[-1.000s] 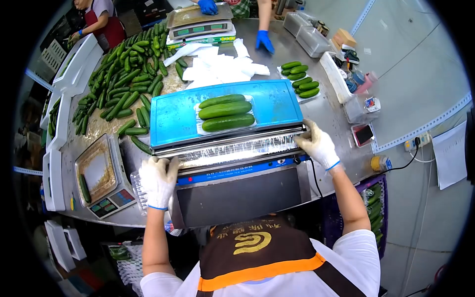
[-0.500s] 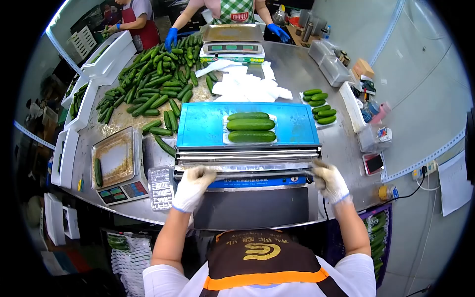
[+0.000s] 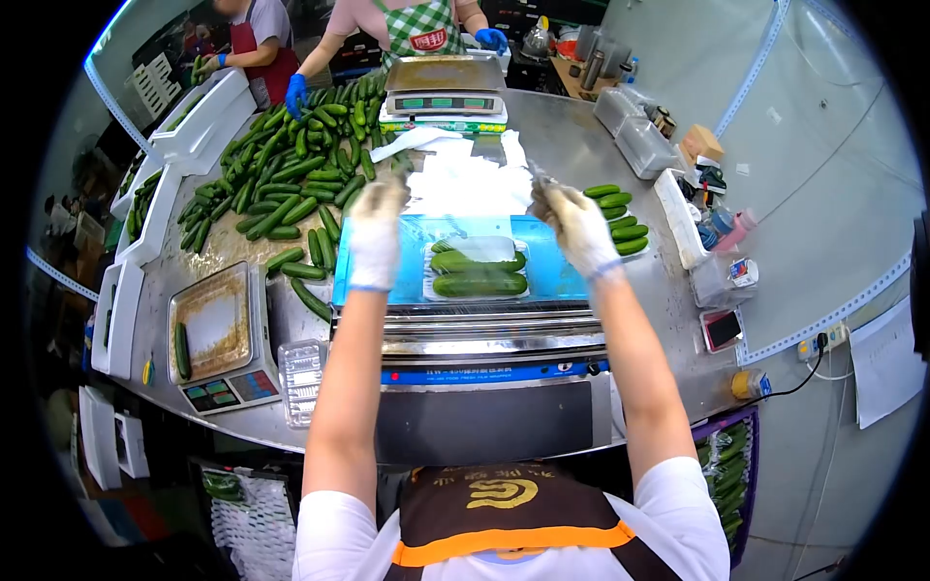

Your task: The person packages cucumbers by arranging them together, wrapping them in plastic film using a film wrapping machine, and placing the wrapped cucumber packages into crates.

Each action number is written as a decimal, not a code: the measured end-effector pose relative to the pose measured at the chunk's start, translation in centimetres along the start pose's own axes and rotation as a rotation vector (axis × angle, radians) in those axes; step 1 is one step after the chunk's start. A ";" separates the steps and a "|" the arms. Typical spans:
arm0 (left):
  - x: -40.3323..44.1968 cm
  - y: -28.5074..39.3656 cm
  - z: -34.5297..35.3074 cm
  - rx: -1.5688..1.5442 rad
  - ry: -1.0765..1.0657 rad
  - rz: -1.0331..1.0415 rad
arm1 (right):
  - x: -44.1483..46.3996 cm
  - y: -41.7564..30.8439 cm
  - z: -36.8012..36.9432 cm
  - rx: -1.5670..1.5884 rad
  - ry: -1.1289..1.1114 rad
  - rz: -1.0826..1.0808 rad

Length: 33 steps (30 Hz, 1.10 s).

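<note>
On the blue top (image 3: 562, 261) of the film wrapper (image 3: 494, 374) lies a white tray of cucumbers (image 3: 480, 284), several side by side under a shiny transparent sheet. My gloved left hand (image 3: 376, 232) is raised over the top's left part, fingers closed and slightly blurred, holding the cling film (image 3: 484, 249). Over the right part, my gloved right hand (image 3: 575, 228) grips the film's other side with fingers pinched. Between both hands the film stretches above the tray, back from the wrapper's metal rollers (image 3: 465, 324). Its exact edges are hard to see.
Loose cucumbers (image 3: 281, 174) are heaped at the back left. White sheets (image 3: 465, 179) lie behind the wrapper. A scale (image 3: 218, 334) and clear plastic tray (image 3: 302, 378) stand left; filled cucumber trays (image 3: 620, 218) lie right. A co-worker's blue-gloved hand (image 3: 296, 95) touches the heap.
Both my hands have moved from the wrapper's front edge back over the blue top, drawing the film across the tray. The co-worker opposite has shifted left.
</note>
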<state>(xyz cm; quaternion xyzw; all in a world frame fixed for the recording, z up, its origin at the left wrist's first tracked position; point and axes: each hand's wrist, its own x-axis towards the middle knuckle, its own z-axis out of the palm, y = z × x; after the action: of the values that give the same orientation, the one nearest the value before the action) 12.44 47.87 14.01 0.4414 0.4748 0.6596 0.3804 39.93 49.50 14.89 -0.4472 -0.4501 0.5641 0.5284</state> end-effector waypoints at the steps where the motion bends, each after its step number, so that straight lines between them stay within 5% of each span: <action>1: 1.1 -4.3 0.3 0.296 0.007 0.030 | 2.1 3.0 -0.6 -0.024 0.019 0.023; 4: -0.4 -6.5 0.2 0.794 -0.098 -0.143 | 4.3 9.9 -3.0 -0.313 -0.029 0.131; 6: -0.9 -5.3 -0.7 0.786 -0.230 -0.299 | 1.3 6.6 -1.8 -0.617 0.077 0.136; 9: -3.2 -5.3 -2.2 0.611 -0.339 -0.284 | -1.6 4.7 -2.7 -0.703 -0.075 0.414; 10: -4.4 -2.3 -1.7 0.653 -0.402 -0.365 | -3.4 3.2 -2.0 -0.810 -0.105 0.327; 14: -7.0 -1.0 -0.8 0.845 -0.498 -0.101 | -5.7 3.3 -0.3 -1.145 -0.098 0.175; 17: -6.3 -3.8 -0.7 0.787 -0.410 -0.126 | -5.1 4.4 -0.8 -0.890 -0.041 0.202; 20: -6.9 0.0 -0.1 0.571 -0.394 -0.410 | -5.0 5.6 -1.7 -0.487 -0.013 0.277; 22: -8.7 0.8 -0.6 0.458 -0.344 -0.412 | -7.0 4.3 -1.2 -0.241 0.001 0.336; 25: -13.1 3.3 -1.8 0.313 -0.305 -0.457 | -12.0 1.2 -0.4 -0.224 -0.008 0.392; 26: -14.8 2.3 -3.0 0.490 -0.338 -0.301 | -13.9 1.3 -0.5 -0.287 -0.020 0.376; 31: -24.2 1.1 -5.6 0.271 -0.276 -0.453 | -23.1 4.3 -2.7 -0.209 -0.035 0.449; 32: -25.6 1.0 -6.7 0.074 -0.231 -0.721 | -24.7 5.6 -3.4 -0.121 -0.053 0.438; 33: -26.6 -0.5 -7.3 0.127 -0.265 -0.645 | -25.8 6.1 -4.0 -0.148 -0.104 0.576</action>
<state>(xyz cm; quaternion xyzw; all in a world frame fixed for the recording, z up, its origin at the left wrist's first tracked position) 14.16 21.34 6.47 0.3733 0.5762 0.4116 0.5993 43.79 23.63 8.89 -0.5643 -0.3711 0.6785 0.2890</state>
